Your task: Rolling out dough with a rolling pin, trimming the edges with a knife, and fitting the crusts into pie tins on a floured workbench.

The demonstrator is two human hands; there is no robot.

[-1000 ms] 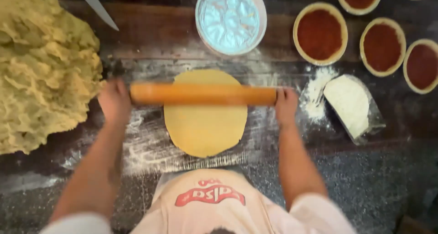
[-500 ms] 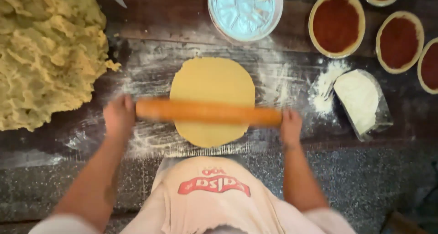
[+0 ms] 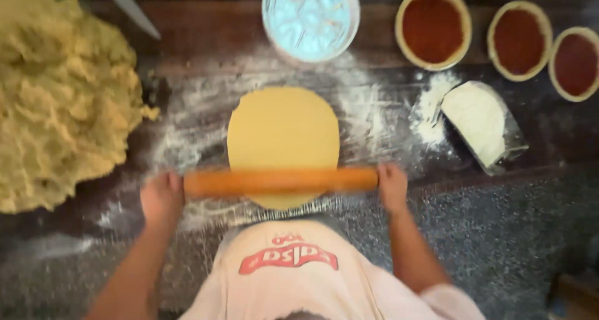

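rolling pin over dough disc on floured table

rolling pin, orange-brown, lying crosswise over near edge of flat yellow dough disc; most of disc exposed beyond pin, a small arc showing on near side. left hand at left end of pin, right hand at right end, both laid against the ends; both blurred, so grip of either hand (spread or curled around the end) cannot be told. forearms leading down to bottom edge, either side of pale apron with red print on front.

disc resting on dark table, dusted with white flour in streaks around and beyond it. near part of table speckled grey stone, far part dark wood.

left of disc, well apart: large heap of crumbly yellow dough, filling left side of view. beyond heap, at top edge: knife blade, pointing down-right.

beyond disc, near its far edge: round clear container with pale blue interior.

right of disc: metal scoop holding white flour, small spill of flour just beside its left edge.

top right: row of round tart shells with red filling, first tart, second tart, third tart; further shells cut by top edge.
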